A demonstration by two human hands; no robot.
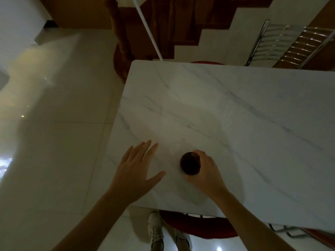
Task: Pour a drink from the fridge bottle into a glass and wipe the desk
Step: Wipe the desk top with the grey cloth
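The right hand (204,171) is wrapped around a dark round thing (190,163) seen from straight above, fingers curled over its far side and thumb along the near side; it looks like a bottle or a glass of dark drink, but from this angle I cannot tell which. It stands on the desk (253,115), close to the near edge. The left hand (135,169) is spread flat and empty, fingers apart, over the near left corner of the desk, just beside the dark thing without touching it. Between the two hands there is a faint pale ring (176,147) on the marble-patterned top, too dim to identify. Below the desk edge show a red stool seat (195,225) and the person's white shoes (155,230) on the glossy tiled floor (54,124). Beyond the far side stand a metal chair back (282,44) and a wooden staircase (172,24).
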